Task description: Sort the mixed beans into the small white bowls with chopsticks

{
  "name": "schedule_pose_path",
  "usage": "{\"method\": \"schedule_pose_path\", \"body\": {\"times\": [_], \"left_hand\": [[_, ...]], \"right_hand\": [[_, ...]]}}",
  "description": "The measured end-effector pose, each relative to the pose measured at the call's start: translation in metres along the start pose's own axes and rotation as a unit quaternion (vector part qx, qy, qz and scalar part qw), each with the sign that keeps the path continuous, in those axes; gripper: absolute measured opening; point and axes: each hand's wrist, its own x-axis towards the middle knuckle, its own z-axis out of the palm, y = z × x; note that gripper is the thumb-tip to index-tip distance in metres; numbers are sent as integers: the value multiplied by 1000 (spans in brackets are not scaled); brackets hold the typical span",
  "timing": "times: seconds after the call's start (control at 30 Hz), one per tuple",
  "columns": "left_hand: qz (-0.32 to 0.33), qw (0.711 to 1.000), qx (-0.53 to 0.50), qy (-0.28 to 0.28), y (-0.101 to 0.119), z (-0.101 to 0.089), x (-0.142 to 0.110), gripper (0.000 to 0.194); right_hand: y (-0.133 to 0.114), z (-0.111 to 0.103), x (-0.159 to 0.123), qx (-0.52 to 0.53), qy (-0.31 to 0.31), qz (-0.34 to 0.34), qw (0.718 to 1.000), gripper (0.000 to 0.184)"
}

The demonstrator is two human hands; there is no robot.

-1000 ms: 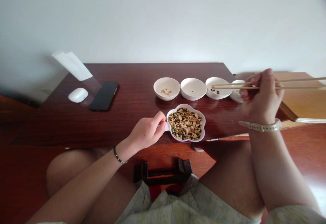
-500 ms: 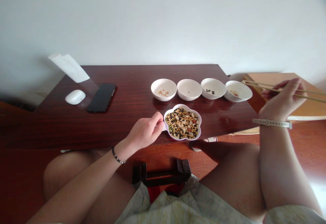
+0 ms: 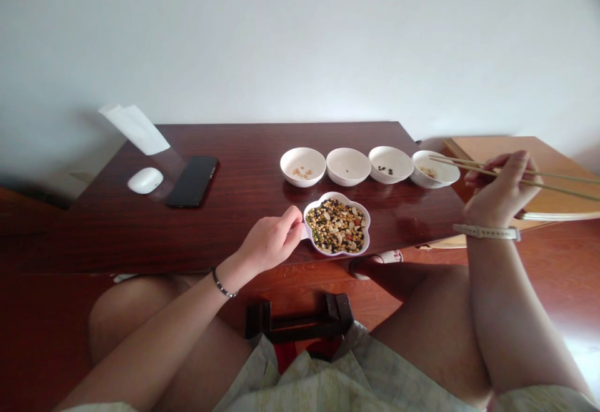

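Dark wooden table (image 3: 248,184) against a pale wall (image 3: 281,43), and the left hand (image 3: 269,240) grips the flower-shaped dish (image 3: 332,195) of mixed beans (image 3: 335,227) by its handle (image 3: 305,232)! Right hand (image 3: 501,190) clasps chopsticks (image 3: 462,166), pointed at the white bowl (image 3: 431,183) at the dish's two o'clock; can't tell whether they pinch anything. Looks like bean-sorting; any next pickup calls for precision.

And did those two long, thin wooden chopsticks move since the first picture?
Yes, to the right: the tips of the wooden chopsticks went from over the third round white bowl from the left to over the rightmost white bowl.
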Motion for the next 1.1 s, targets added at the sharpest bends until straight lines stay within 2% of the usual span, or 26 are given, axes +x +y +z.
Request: {"method": "schedule_pose_path", "body": {"times": [0.1,0.2,0.33,0.43,0.57,0.67,0.83,0.97,1.1], "left_hand": [[-1,1000,-3,-2,0,0,0,11],[-1,1000,-5,-6,-1,0,0,11],[4,1000,-2,-3,-1,0,0,11],[3,1000,-1,1,-1,0,-1,11],[8,1000,11,-4,-3,1,-1,10],[6,1000,1,-2,-2,1,-1,11],[-3,1000,-17,0,1,0,0,11],[-16,1000,-17,-5,1,-1,0,11],[-21,999,-23,-12,1,-1,0,12]], "right_hand": [[-22,10,-22,43,-55,13,998,43],[-44,25,-47,105,-150,32,983,39],[-58,46,-84,135,-301,135,934,52],[-51,54,-107,127,-373,189,900,52],[-30,47,-126,141,-389,230,881,49],[-24,37,-127,126,-396,235,878,46],[-41,31,-114,74,-391,197,896,46],[-54,34,-103,11,-445,171,879,49],[-56,43,-98,4,-456,169,874,50]]}}
